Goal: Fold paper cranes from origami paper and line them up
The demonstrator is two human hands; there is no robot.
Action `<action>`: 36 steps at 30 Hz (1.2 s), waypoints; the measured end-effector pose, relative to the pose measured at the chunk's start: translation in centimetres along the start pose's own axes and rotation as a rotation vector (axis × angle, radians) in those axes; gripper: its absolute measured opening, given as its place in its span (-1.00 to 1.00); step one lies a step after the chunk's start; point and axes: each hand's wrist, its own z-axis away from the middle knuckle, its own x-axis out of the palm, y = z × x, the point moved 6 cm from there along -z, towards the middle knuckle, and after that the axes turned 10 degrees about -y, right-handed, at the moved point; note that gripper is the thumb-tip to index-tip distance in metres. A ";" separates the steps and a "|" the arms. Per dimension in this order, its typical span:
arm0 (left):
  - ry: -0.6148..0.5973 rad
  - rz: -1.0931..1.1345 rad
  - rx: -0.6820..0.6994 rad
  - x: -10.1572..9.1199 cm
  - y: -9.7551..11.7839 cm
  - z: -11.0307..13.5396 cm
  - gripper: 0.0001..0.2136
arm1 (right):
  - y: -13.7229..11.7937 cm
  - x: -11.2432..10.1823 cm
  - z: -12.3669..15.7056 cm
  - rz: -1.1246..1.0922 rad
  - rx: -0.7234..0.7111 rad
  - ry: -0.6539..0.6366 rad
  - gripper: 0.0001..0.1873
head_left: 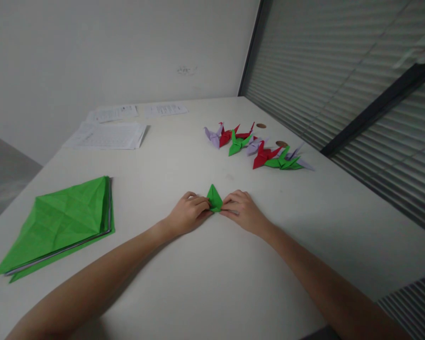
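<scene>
A small green folded paper piece (pixel 214 197) lies on the white table (pixel 212 264), its point aimed away from me. My left hand (pixel 188 213) pinches its left lower edge with curled fingers. On the other side, my right hand (pixel 241 210) presses and pinches its right lower edge. Both hands rest on the tabletop.
Several finished paper cranes (pixel 255 147) in red, green and lilac lie at the back right, near two brown coins (pixel 281 143). A stack of green paper sheets (pixel 62 222) sits at the left. Printed white papers (pixel 108 134) lie at the back. Window blinds (pixel 357 85) run along the right.
</scene>
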 end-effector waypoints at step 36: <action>-0.077 0.208 -0.570 0.9 -4.2 -0.4 -0.72 | 0.1 0.8 -0.3 0.179 0.494 0.077 -0.74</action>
